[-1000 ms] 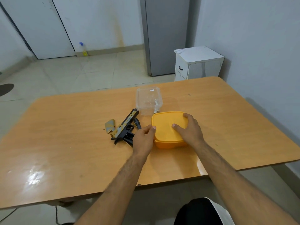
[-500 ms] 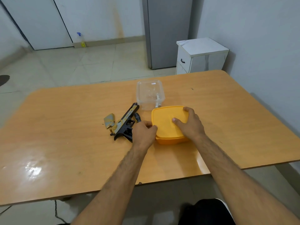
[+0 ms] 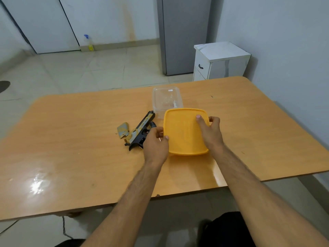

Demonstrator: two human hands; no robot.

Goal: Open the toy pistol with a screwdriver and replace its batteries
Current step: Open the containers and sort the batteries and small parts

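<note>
A black and gold toy pistol (image 3: pixel 140 131) lies on the wooden table (image 3: pixel 71 139), its loose gold cover piece (image 3: pixel 122 130) just to its left. A dark screwdriver handle (image 3: pixel 152 124) shows beside the pistol. Both hands hold an orange lid (image 3: pixel 185 132), tilted up off the table. My left hand (image 3: pixel 156 145) grips its left edge. My right hand (image 3: pixel 210 132) grips its right edge, thumb on top. Whatever lies under the lid is hidden.
A clear plastic container (image 3: pixel 167 99) stands just behind the lid. Beyond the table are a white bedside cabinet (image 3: pixel 219 61), a grey fridge (image 3: pixel 183 32) and a spray bottle (image 3: pixel 88 42) on the tiled floor.
The orange lid has come up and tilted toward me in both hands. My left hand shifted from the corner to grip the left edge. The camera tipped slightly.
</note>
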